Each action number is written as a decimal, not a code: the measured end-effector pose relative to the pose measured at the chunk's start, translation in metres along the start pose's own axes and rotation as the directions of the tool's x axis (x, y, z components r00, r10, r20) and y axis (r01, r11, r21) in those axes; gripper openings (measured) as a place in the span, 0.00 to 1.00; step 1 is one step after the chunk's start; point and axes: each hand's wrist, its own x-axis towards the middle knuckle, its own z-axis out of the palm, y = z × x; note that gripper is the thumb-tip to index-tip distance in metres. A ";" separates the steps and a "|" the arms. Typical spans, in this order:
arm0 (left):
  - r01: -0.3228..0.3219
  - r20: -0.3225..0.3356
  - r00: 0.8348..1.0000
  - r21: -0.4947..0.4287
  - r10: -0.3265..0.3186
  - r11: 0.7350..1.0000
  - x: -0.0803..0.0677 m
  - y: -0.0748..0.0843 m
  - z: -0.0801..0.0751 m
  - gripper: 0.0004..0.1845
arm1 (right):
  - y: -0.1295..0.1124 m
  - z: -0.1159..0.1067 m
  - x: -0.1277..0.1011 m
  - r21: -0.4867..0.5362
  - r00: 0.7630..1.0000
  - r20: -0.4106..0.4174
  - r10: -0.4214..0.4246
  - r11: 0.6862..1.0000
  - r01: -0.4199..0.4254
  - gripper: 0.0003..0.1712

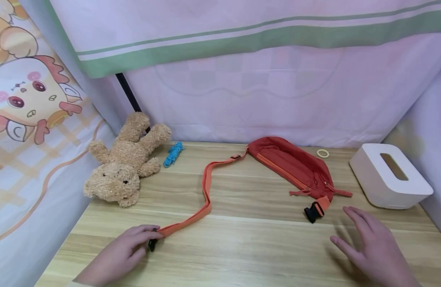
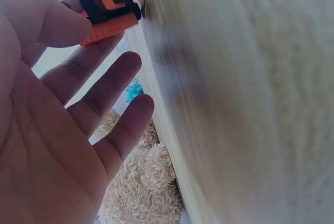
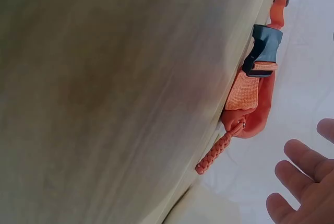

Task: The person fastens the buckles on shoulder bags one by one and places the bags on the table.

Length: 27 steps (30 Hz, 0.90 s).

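Head view: left hand (image 1: 125,251) pinches strap (image 1: 206,191) end; right hand (image 1: 371,247) spread wide near buckle (image 1: 312,211).

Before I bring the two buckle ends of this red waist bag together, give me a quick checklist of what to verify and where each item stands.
1. Left hand pinches the orange strap by its black prong buckle: ok.
2. Right hand holds the black socket buckle: not ok; it hovers open beside it, apart.
3. Strap free of twists: cannot tell.
4. Strap lies clear of the tan teddy bear and blue cord bundle: ok.
5. Red fabric waist bag lies flat on the wooden table: ok.
6. White tissue box stands clear of the socket buckle: ok.
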 end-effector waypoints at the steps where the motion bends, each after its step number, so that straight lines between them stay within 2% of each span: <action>1: -0.010 -0.003 1.000 0.001 0.010 1.000 0.001 0.000 0.000 0.27 | 0.000 0.000 0.000 -0.002 1.000 0.003 0.000 1.000 0.000 0.53; 6: -0.051 -0.027 0.998 0.001 0.051 0.999 0.004 -0.001 0.002 0.26 | -0.003 -0.001 0.003 -0.023 0.999 0.033 0.027 0.999 -0.026 0.53; 13: -0.065 -0.037 0.997 0.025 0.066 0.998 0.006 -0.002 0.002 0.22 | -0.004 0.001 0.007 -0.017 0.997 0.060 0.041 0.999 -0.040 0.52; 21: -0.096 -0.061 0.993 0.041 0.098 0.995 0.008 -0.003 0.004 0.18 | -0.001 0.005 0.010 0.003 0.997 0.078 0.009 1.000 -0.009 0.40; 27: -0.102 -0.078 0.991 0.053 0.106 0.993 0.009 -0.001 0.003 0.16 | 0.002 0.008 0.012 0.028 0.996 0.088 0.012 0.999 -0.014 0.36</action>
